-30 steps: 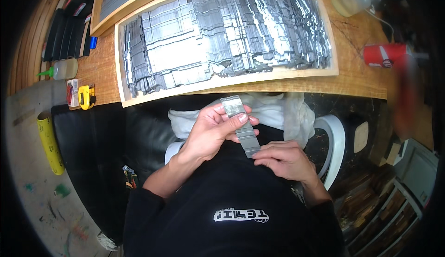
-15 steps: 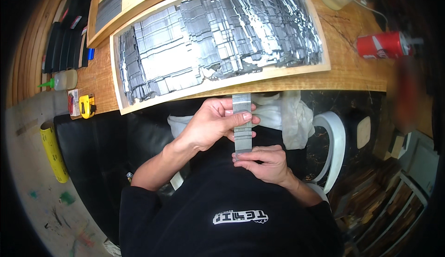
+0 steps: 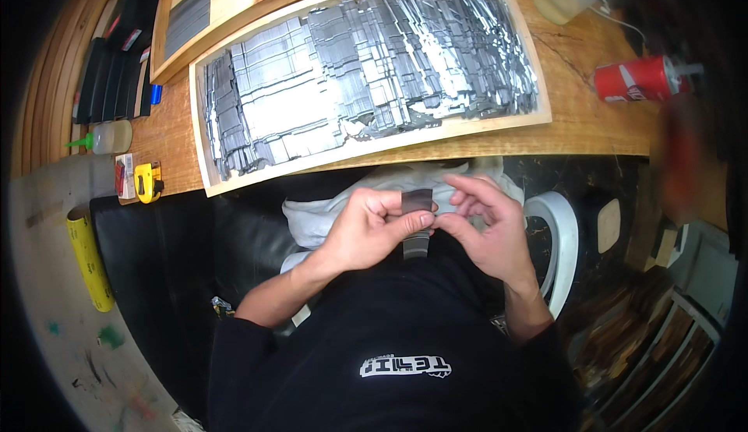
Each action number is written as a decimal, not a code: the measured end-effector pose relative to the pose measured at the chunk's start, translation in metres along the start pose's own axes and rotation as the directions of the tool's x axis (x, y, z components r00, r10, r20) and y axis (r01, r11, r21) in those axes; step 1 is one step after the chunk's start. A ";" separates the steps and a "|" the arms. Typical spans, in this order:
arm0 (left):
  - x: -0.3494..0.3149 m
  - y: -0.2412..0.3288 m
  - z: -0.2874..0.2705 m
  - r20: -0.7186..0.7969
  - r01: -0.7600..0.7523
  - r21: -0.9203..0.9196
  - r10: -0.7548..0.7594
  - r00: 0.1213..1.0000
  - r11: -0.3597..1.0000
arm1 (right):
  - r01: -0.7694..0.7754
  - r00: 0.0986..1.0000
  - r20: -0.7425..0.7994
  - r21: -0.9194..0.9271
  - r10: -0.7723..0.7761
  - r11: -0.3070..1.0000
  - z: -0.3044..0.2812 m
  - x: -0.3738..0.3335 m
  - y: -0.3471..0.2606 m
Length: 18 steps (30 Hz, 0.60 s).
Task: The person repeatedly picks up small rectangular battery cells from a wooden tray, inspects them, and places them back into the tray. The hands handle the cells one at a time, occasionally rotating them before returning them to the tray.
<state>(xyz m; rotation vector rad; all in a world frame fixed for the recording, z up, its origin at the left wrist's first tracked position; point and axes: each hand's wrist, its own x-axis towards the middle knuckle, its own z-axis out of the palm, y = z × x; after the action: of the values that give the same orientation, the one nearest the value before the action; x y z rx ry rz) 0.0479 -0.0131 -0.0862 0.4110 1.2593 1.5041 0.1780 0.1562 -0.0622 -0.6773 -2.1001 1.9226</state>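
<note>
The left hand [image 3: 372, 228] is closed with thumb and fingers around a narrow dark-grey banded strip [image 3: 418, 200], which lies in front of the body, at the centre of the view. At its 3 o'clock, the right hand [image 3: 495, 225] is half open, its fingers curled; whether it touches the strip, I cannot tell. Toward 11 o'clock, a shallow pale-wood tray [image 3: 199, 120] filled with grey pieces rests on the brown wooden tabletop [image 3: 576, 132]; a red cylindrical can [image 3: 635, 80] lies at 2 o'clock.
</note>
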 end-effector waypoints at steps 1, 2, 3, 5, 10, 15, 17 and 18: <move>-0.004 0.005 0.004 -0.013 -0.023 0.121 0.025 1.000 0.992 | 0.036 0.997 0.062 -0.013 -0.035 0.999 0.004 0.007 -0.003; -0.006 -0.001 0.007 -0.040 -0.079 0.175 0.088 0.995 0.981 | 0.072 0.990 0.127 -0.023 -0.069 0.997 0.007 0.012 -0.004; -0.007 0.000 0.006 -0.043 -0.132 0.332 0.155 0.987 0.934 | 0.159 0.978 0.142 -0.038 -0.153 0.986 0.012 0.016 -0.001; -0.011 0.000 0.003 -0.039 -0.237 0.533 0.304 0.952 0.812 | 0.212 0.965 0.162 -0.007 -0.208 0.977 0.016 0.020 -0.001; -0.012 -0.016 -0.002 -0.033 -0.415 0.599 0.539 0.842 0.685 | 0.269 0.942 0.203 0.026 -0.269 0.963 0.025 0.024 0.007; -0.018 -0.016 -0.004 -0.074 -0.336 0.571 0.455 0.887 0.749 | 0.280 0.937 0.206 0.033 -0.281 0.959 0.031 0.024 0.011; -0.021 -0.012 -0.001 -0.111 -0.258 0.558 0.379 0.919 0.788 | 0.322 0.930 0.185 0.005 -0.318 0.947 0.033 0.023 0.016; -0.022 -0.011 0.002 -0.130 -0.209 0.562 0.335 0.933 0.801 | 0.342 0.926 0.174 -0.010 -0.336 0.939 0.034 0.023 0.017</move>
<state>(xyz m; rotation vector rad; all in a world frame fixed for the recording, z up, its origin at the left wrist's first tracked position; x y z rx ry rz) 0.0628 -0.0332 -0.0869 0.8450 1.8815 1.4381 0.1461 0.1379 -0.0869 -0.1402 -2.1856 1.8005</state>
